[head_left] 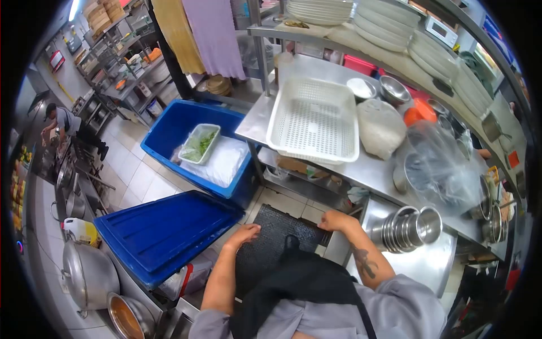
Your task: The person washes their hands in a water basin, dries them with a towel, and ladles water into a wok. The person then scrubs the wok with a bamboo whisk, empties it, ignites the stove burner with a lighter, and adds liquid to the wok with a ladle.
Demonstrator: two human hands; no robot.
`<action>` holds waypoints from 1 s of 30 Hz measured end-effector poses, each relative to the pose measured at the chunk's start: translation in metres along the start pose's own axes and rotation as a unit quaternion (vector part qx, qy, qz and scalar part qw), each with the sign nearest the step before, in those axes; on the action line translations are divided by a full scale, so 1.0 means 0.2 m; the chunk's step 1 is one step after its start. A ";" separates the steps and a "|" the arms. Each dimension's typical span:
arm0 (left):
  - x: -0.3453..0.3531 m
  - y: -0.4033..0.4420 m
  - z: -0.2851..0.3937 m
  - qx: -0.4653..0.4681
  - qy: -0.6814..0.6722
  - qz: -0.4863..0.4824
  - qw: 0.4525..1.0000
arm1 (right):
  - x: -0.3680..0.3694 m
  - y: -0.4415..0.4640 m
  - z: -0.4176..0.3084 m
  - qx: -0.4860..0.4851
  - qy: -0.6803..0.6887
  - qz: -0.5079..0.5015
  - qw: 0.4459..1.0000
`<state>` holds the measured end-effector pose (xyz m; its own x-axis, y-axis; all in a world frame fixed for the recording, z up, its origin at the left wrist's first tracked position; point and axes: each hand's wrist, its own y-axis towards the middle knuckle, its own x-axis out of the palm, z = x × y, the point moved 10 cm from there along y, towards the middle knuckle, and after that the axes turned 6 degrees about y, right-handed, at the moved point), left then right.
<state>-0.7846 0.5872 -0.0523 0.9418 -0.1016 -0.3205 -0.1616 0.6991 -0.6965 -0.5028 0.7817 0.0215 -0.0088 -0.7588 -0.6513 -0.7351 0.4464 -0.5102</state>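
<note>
My left hand [244,235] hangs over the black floor mat [265,240], beside the near corner of a large blue lid [169,231]. Its fingers are loosely bent and apart, with nothing visible in them. Near the edge of the steel counter on the right is my right hand [334,221], its fingers curled in and nothing showing in them. Ahead stands a blue bin [161,133] without its lid. Inside it, a clear plastic container [195,155] of chopped greens [206,146] rests beside a whitish plastic-covered block [226,166].
A white perforated basket [313,121] sits on the steel table, near a bag of white contents [381,127] and a large clear plastic bag [437,169]. Nested steel bowls [403,229] lie at right. Pots [90,277] stand at left. Another person [70,124] works farther off.
</note>
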 end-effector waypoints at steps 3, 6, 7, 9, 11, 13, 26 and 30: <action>-0.31 0.08 0.05 -0.059 0.464 0.086 0.880 | -0.07 0.03 0.12 0.026 -0.050 0.026 0.998; -0.67 0.29 0.09 0.041 0.282 0.200 0.937 | -0.14 0.03 0.12 0.059 0.003 -0.013 0.998; -0.80 0.35 0.11 0.021 0.234 0.206 0.950 | -0.17 0.03 0.12 0.059 0.018 -0.008 0.998; -1.09 0.51 0.25 0.090 0.239 0.302 0.918 | -0.21 0.00 0.14 0.067 0.033 -0.004 0.997; -1.38 0.69 0.40 0.075 0.189 0.380 0.903 | -0.31 -0.02 0.12 0.075 0.028 0.005 0.997; -1.65 0.85 0.70 0.104 0.167 0.402 0.894 | -0.53 -0.09 0.00 0.076 0.069 0.030 0.994; -2.89 1.59 2.52 0.228 0.098 0.601 0.760 | -1.37 0.05 -0.70 0.135 0.021 0.257 0.957; -3.07 2.01 2.60 0.409 0.051 0.512 0.753 | -1.44 0.26 -0.77 0.133 0.013 0.241 0.961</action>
<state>-1.2748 1.2990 0.1989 0.4119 0.7638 -0.4970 -0.5130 0.6451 0.5663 -0.6427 0.9501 0.2688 -0.3235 -0.4438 -0.8357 -0.4421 0.8517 -0.2812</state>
